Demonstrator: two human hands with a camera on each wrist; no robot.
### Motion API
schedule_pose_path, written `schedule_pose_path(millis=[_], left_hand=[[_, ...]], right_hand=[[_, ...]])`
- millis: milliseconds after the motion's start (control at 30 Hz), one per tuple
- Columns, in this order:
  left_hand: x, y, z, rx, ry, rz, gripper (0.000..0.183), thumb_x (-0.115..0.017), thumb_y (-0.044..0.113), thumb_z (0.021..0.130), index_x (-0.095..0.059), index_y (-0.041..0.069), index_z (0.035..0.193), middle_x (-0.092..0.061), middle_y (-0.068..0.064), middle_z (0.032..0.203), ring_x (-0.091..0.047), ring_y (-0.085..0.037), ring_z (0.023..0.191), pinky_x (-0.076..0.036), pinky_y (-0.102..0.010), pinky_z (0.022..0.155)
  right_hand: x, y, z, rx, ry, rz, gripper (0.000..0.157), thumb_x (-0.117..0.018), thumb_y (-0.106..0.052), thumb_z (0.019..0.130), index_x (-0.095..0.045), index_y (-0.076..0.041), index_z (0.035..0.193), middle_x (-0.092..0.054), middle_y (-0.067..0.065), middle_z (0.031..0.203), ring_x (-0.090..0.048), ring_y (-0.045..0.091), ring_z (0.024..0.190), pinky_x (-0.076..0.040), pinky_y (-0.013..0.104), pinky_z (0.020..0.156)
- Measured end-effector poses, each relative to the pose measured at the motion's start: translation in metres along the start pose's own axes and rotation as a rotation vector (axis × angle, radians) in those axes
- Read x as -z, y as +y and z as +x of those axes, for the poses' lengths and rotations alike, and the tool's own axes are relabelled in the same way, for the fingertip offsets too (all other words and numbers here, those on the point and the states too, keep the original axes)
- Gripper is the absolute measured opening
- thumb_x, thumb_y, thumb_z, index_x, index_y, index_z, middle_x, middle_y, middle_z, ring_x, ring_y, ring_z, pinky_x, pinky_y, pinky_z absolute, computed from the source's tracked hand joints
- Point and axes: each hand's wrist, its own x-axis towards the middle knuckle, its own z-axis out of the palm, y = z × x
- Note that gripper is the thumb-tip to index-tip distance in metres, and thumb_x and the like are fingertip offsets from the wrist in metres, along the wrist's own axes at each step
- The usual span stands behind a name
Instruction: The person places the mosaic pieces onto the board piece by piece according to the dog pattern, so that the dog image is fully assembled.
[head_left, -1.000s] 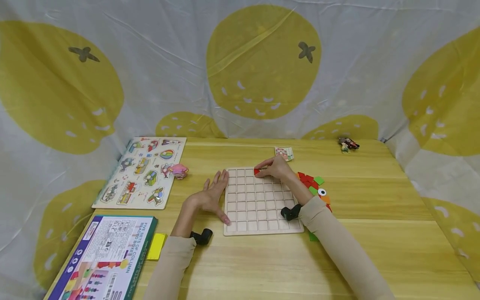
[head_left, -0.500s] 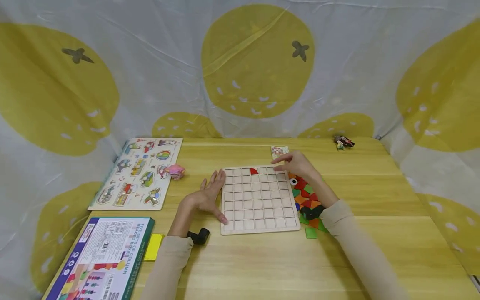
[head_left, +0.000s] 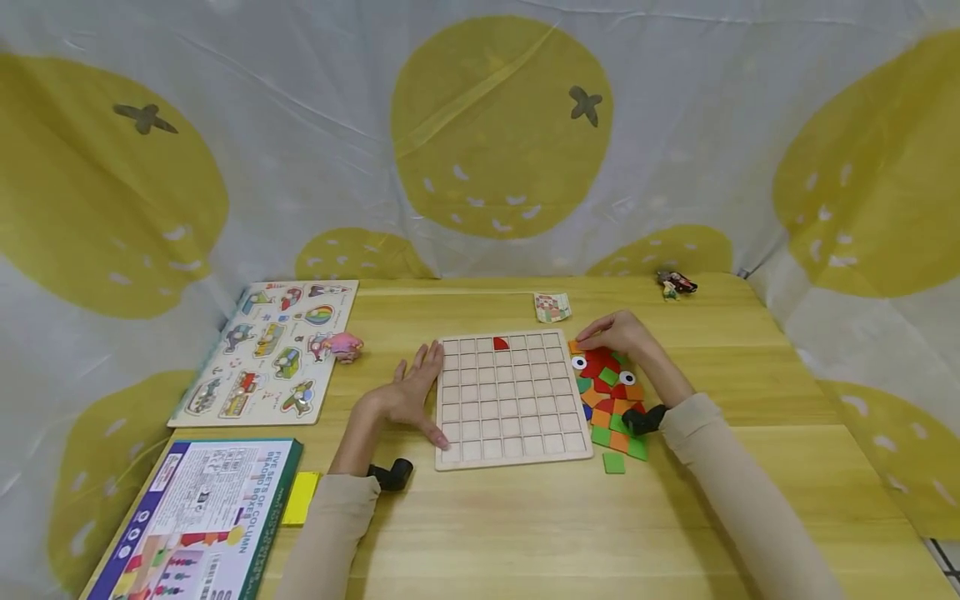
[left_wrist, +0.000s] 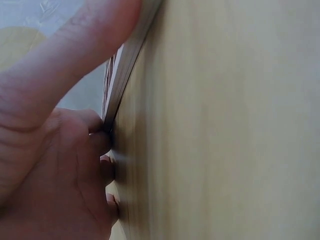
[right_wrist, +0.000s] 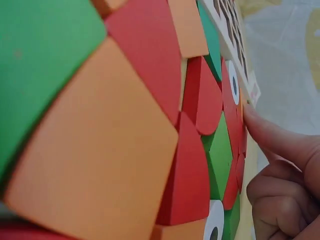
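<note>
Right hand (head_left: pixel 618 332) at far end of tile pile (head_left: pixel 602 364), fingertips at orange tile (head_left: pixel 574 347), just beside grid board's (head_left: pixel 510 409) far right corner; pinching or merely touching, can't tell. Left hand (head_left: pixel 407 397) spread, fingers along board's left edge, thumb at near corner. Tiles look light, stiff, smooth, perhaps slippery; thin sides seem best hold. Red tile (head_left: pixel 501 343) sits in far row. Pile crowds board's right edge; open room on table (head_left: pixel 487 525) nearer person.

Thumb (left_wrist: pixel 75 57) and fingers (left_wrist: pixel 100 144) at a board's edge (left_wrist: pixel 125 65), pale wooden tabletop (left_wrist: pixel 225 125) alongside
</note>
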Motion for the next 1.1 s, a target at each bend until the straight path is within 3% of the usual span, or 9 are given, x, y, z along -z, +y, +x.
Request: schedule_pose_path(millis=[167,267,367,433,567,700,767,900,1100], left_hand=[[-0.001,0.001,0.000,0.006,-0.001,0.009,0.153,-0.089,0.054,0.053,0.018,0.006,0.152,0.024,-0.012,0.160,0.022,-0.031,0.149,0.009,-0.059,0.119],[0.000,0.002,0.000,0.002,-0.005,0.011,0.153,-0.089,0.054,0.053,0.018,0.006,0.152,0.025,-0.012,0.160,0.022,-0.031,0.149,0.010,-0.059,0.119],[0.000,0.003,0.000,0.000,-0.005,0.007,0.152,-0.089,0.053,0.054,0.019,0.007,0.152,0.025,-0.011,0.160,0.023,-0.031,0.149,0.010,-0.058,0.119],[0.001,0.003,0.000,0.000,-0.002,0.003,0.152,-0.089,0.052,0.054,0.019,0.007,0.152,0.025,-0.011,0.160,0.022,-0.031,0.149,0.010,-0.058,0.119],[0.001,0.003,0.000,0.001,-0.002,-0.005,0.152,-0.090,0.051,0.054,0.018,0.007,0.152,0.025,-0.011,0.160,0.023,-0.031,0.148,0.010,-0.058,0.119],[0.001,0.003,-0.001,0.005,-0.002,-0.010,0.153,-0.090,0.050,0.054,0.019,0.007,0.152,0.025,-0.011,0.160,0.023,-0.031,0.148,0.010,-0.058,0.119],[0.001,0.002,-0.001,0.007,-0.001,-0.009,0.152,-0.090,0.050,0.054,0.019,0.007,0.152,0.024,-0.011,0.160,0.022,-0.031,0.149,0.010,-0.058,0.119],[0.001,0.002,-0.002,0.006,0.002,-0.009,0.152,-0.090,0.049,0.054,0.019,0.007,0.152,0.024,-0.011,0.160,0.022,-0.031,0.148,0.010,-0.058,0.119],[-0.001,0.000,-0.002,-0.002,0.008,-0.003,0.153,-0.089,0.052,0.054,0.019,0.007,0.152,0.024,-0.012,0.160,0.022,-0.031,0.149,0.010,-0.059,0.119]], right_hand=[[0.004,0.001,0.003,-0.026,0.025,0.053,0.032,-0.079,-0.025,0.080,-0.075,-0.006,0.105,-0.071,-0.004,0.079,-0.050,0.012,0.070,-0.039,0.024,0.059],[0.005,0.001,0.004,-0.040,-0.001,0.053,0.034,-0.081,-0.024,0.078,-0.074,-0.008,0.107,-0.069,-0.001,0.088,-0.046,0.013,0.070,-0.038,0.025,0.060],[0.005,0.002,0.004,-0.031,-0.044,0.014,0.036,-0.082,-0.023,0.077,-0.073,-0.009,0.109,-0.066,0.003,0.108,-0.046,0.014,0.079,-0.037,0.026,0.064],[0.005,0.001,0.004,-0.025,-0.061,-0.004,0.035,-0.081,-0.020,0.078,-0.073,-0.009,0.109,-0.065,0.007,0.108,-0.046,0.016,0.078,-0.037,0.028,0.065],[0.007,0.001,0.002,0.009,-0.075,-0.048,0.034,-0.080,-0.017,0.078,-0.072,-0.007,0.109,-0.066,0.002,0.084,-0.044,0.016,0.067,-0.038,0.028,0.063],[0.006,0.000,0.001,0.079,-0.060,-0.047,0.033,-0.081,-0.020,0.078,-0.072,-0.004,0.106,-0.051,-0.006,0.057,-0.034,0.012,0.054,-0.035,0.026,0.056],[0.003,-0.006,-0.002,0.128,-0.049,-0.030,0.033,-0.081,-0.020,0.078,-0.072,-0.004,0.106,-0.038,-0.008,0.052,-0.028,0.011,0.050,-0.031,0.026,0.053],[-0.022,-0.030,-0.005,0.172,-0.057,0.042,0.031,-0.082,-0.021,0.077,-0.074,-0.009,0.104,-0.026,-0.006,0.050,-0.019,0.013,0.047,-0.023,0.027,0.048],[-0.081,-0.076,0.009,0.199,-0.055,0.048,0.027,-0.086,-0.020,0.072,-0.078,-0.013,0.096,-0.042,-0.007,0.059,-0.023,0.013,0.051,-0.023,0.025,0.049]])
